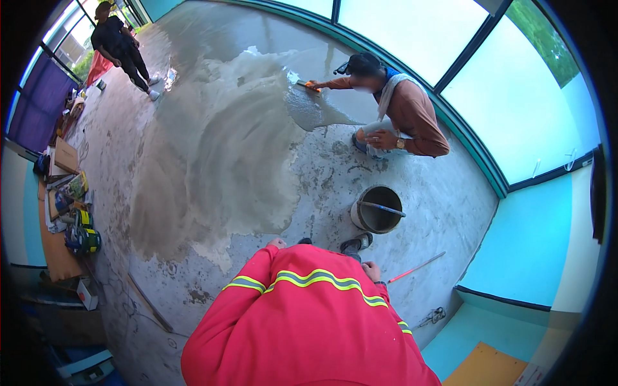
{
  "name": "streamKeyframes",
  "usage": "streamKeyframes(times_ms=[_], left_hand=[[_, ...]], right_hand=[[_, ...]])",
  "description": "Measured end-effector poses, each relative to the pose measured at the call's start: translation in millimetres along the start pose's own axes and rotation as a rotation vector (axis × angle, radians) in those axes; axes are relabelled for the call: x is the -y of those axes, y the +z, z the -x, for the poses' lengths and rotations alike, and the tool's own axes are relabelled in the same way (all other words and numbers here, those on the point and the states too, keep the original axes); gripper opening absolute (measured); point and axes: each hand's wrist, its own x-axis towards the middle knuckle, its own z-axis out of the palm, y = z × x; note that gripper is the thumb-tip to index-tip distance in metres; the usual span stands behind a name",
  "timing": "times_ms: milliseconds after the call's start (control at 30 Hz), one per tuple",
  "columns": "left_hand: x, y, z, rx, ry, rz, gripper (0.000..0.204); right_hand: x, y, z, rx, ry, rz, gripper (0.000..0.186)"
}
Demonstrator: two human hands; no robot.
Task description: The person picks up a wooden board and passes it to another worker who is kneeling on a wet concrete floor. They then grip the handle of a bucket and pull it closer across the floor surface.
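Note:
My left hand (pixel 278 243) shows just past my red sleeve, near the lower middle; its finger shape is unclear. My right hand (pixel 372 271) is beside my right leg, partly hidden by the red top (pixel 309 321), and I cannot make out its grip. Just beyond my right shoe (pixel 360 242) stands a dark bucket (pixel 380 219) with a bar across its rim. A red pole (pixel 418 266) lies on the floor to my right. Ahead, a wet grey coating (pixel 219 148) covers part of the concrete floor (pixel 328 161).
A crouching co-worker (pixel 418 119) reaches a trowel (pixel 302 83) over the wet floor. Another person in dark clothes (pixel 119 45) stands at far left. Boards, bags and containers (pixel 71 193) line the left wall. Windows (pixel 399 32) and a turquoise wall (pixel 512 248) bound the right side.

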Motion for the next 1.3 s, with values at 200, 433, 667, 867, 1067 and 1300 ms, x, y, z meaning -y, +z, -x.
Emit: streamKeyframes(times_ms=[200,433,667,867,1067,1300], left_hand=[[-8,-4,9,-0.005,-0.018,0.003,0.038],[-14,-7,15,-0.009,-0.007,-0.013,0.037],[-22,-8,19,-0.020,0.016,-0.024,0.035],[-14,-8,13,0.014,-0.009,-0.019,0.037],[-17,-6,11,0.015,-0.020,-0.015,0.039],[-14,-5,8,0.017,-0.025,-0.026,0.038]], right_hand=[[-1,2,0,-0.005,0.037,-0.012,0.030],[-10,5,-3,-0.012,0.055,-0.053,0.030],[-25,8,-11,-0.004,0.067,-0.031,0.031],[-20,6,-9,0.019,0.007,0.000,0.032],[-17,3,-8,0.014,0.045,0.005,0.032],[-6,0,-3,0.021,0.035,0.014,0.032]])
